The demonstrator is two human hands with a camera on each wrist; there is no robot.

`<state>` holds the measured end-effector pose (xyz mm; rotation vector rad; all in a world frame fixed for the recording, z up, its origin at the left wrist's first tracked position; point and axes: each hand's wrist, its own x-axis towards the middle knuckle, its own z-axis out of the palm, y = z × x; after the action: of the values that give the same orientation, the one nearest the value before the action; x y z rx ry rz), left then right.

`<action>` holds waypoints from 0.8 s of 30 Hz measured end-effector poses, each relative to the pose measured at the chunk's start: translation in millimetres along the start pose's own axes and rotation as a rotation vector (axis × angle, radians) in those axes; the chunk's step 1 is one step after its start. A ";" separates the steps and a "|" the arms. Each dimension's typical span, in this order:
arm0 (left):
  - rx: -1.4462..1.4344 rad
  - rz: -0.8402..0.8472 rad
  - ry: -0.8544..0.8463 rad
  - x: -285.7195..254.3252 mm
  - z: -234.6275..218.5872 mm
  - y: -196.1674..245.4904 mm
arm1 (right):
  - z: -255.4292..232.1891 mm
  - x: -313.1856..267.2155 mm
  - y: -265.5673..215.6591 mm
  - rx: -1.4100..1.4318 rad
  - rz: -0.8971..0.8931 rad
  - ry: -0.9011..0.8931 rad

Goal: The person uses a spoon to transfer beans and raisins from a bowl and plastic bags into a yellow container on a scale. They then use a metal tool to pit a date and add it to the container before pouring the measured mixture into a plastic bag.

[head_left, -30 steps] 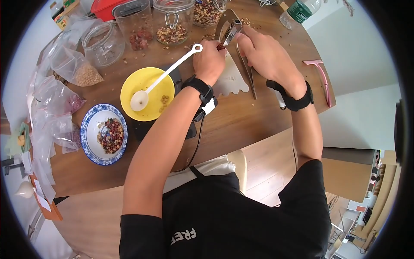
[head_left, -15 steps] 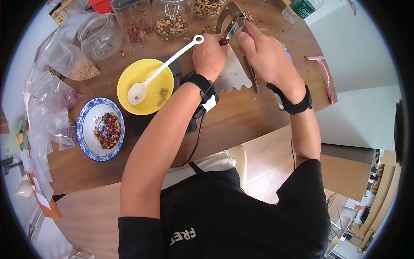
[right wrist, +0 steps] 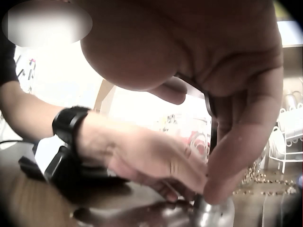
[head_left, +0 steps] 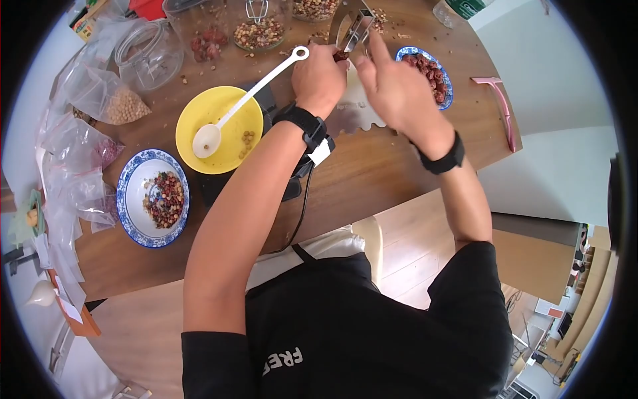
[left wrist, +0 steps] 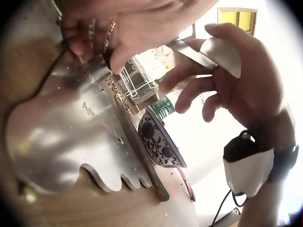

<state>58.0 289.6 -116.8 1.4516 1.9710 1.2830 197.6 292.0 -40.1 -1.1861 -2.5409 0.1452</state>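
A metal slicer (head_left: pixel 359 32) stands at the back of the table, its blade arm raised over a scalloped steel base plate (head_left: pixel 352 114). My left hand (head_left: pixel 318 81) pinches a dark red dried date (head_left: pixel 341 56) at the slicer's foot. Close beside the raised arm is my right hand (head_left: pixel 402 93), index finger extended and thumb apart. In the left wrist view, the right hand's fingers (left wrist: pixel 191 94) are spread and loosely bent, with the metal arm overlapping the palm. A blue-and-white bowl of dried dates (head_left: pixel 428 76) sits to the right.
A yellow bowl (head_left: pixel 189 123) with a white spoon (head_left: pixel 262 90) stands left of the left forearm. Near it is a bowl of mixed beans (head_left: pixel 165 199). Glass jars (head_left: pixel 262 30) and plastic bags (head_left: pixel 106 93) line the back and left. A pink razor-like tool (head_left: pixel 502 113) lies right.
My right hand has shifted left and toward me, uncovering the bowl of dates and covering the bar beside the base plate. The left hand still pinches the date by the raised slicer.
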 end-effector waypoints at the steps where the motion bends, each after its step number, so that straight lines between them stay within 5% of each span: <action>1: -0.001 0.003 0.003 -0.3 -1.3 2.6 | 7.4 -2.6 -1.1 -0.038 0.015 -0.009; 7: -0.036 -0.009 -0.008 -1.2 -2.5 4.4 | 3.8 -2.8 -7.4 -0.092 0.070 -0.030; 12: -0.045 -0.036 0.004 -2.7 -3.5 7.3 | -39.3 12.3 -4.4 -0.278 -0.186 0.019; 16: -0.001 -0.042 -0.012 -2.8 -4.7 6.4 | -52.1 23.5 -12.7 -0.341 -0.087 -0.175; 20: 0.040 -0.079 -0.062 0.0 -6.4 7.7 | -72.9 40.7 -2.0 -0.294 -0.217 -0.046; 22: -0.017 -0.111 -0.064 -2.2 -2.4 7.0 | -99.5 55.5 -10.8 -0.204 -0.106 -0.333; 24: -0.033 -0.097 -0.055 -4.7 -1.5 6.7 | -95.1 52.1 -11.6 -0.264 -0.123 -0.280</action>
<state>62.4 285.1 -111.4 1.3435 1.9505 1.2157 190.2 319.6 65.1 -1.1670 -2.9441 -0.0613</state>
